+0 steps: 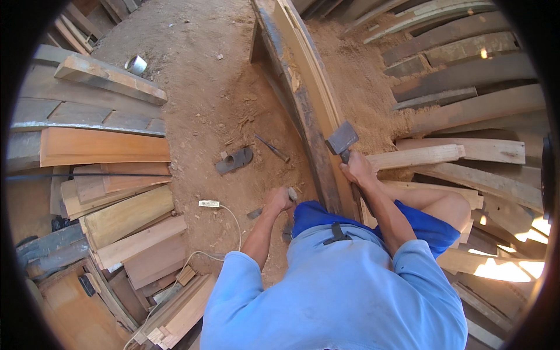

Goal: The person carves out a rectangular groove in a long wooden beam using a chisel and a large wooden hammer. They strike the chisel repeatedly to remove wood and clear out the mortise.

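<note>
My right hand (357,168) grips the handle of a hammer whose broad dark head (341,138) is raised over a long wooden beam (309,111). The beam runs from my lap away toward the top of the view. My left hand (279,200) is closed around a metal chisel (255,213) held low on the left side of the beam, its blade pointing left over the dirt. I sit astride the beam in blue shorts and a light blue shirt.
Stacked planks (105,146) fill the left side and curved boards (466,76) the right. On the sawdust-covered ground lie a dark sandal (234,160), a metal tool (272,149), a tin can (136,64) and a white power strip (209,203) with its cable.
</note>
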Tool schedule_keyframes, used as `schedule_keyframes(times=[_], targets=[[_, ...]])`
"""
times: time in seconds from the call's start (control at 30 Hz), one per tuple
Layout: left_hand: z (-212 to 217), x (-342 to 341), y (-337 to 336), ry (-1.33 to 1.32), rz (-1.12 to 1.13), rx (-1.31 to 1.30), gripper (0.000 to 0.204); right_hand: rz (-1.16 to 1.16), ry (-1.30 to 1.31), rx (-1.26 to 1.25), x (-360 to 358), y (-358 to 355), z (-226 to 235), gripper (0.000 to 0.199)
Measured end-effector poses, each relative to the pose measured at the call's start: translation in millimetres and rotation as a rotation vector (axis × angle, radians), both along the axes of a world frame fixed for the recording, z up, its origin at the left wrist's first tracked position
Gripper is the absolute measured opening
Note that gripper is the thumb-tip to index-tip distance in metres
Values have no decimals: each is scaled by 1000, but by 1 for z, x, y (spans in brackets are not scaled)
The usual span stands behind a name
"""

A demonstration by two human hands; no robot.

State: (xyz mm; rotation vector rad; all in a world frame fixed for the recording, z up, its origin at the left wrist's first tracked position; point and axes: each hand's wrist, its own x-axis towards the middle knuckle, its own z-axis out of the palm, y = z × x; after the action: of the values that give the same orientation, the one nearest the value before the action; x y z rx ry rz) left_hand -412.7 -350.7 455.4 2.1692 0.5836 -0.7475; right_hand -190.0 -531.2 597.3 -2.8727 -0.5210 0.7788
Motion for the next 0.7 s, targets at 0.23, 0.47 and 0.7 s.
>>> schedule_keyframes(times=[0.23,0.47,0.7], targets=[[-54,-9,-1,-67,-262,200,32,-9,-34,12,-5,-4,-9,48],[-116,-49,-8,-366,-472,531,26,-27,-74,102,0,-16,-33,42],[-164,-64,9,-234,-650,455,31,-44,-47,96,-6,-3,-19,40]])
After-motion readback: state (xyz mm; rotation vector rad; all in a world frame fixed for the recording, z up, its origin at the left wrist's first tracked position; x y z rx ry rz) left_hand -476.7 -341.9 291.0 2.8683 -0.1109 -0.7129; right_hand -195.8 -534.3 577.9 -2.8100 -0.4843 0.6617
